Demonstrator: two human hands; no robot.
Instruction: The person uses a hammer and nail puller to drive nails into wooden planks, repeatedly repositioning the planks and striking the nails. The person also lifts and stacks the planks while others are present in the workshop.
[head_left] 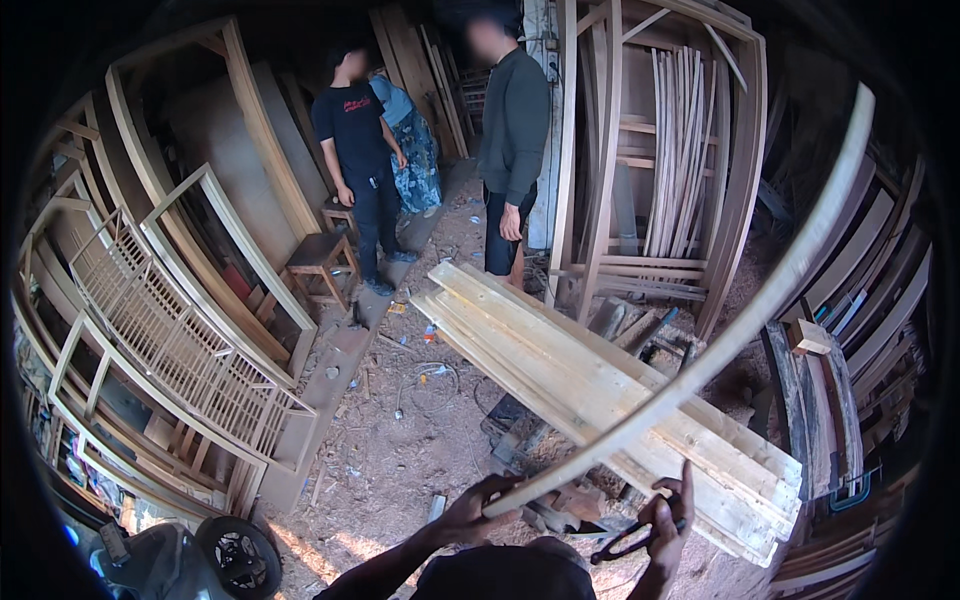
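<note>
My left hand (477,512) is closed around the lower end of a long, pale wooden strip (740,330). The strip rises across the view to the upper right, its curve partly due to the lens. In my right hand (668,522) is a dark two-handled tool like pincers (622,545); its exact kind is hard to make out. The index finger of that hand points upward, in front of the stacked boards. These long, pale wooden boards (560,345) lie slantwise ahead of me, partly covered by the strip.
Two people (357,150) (513,140) stand beyond the boards, with another figure in patterned clothing (412,150) behind. Wooden frames (250,230) lean at left near a stool (320,255). A motorbike wheel (240,558) is at lower left. Shavings and scraps litter the floor (400,450).
</note>
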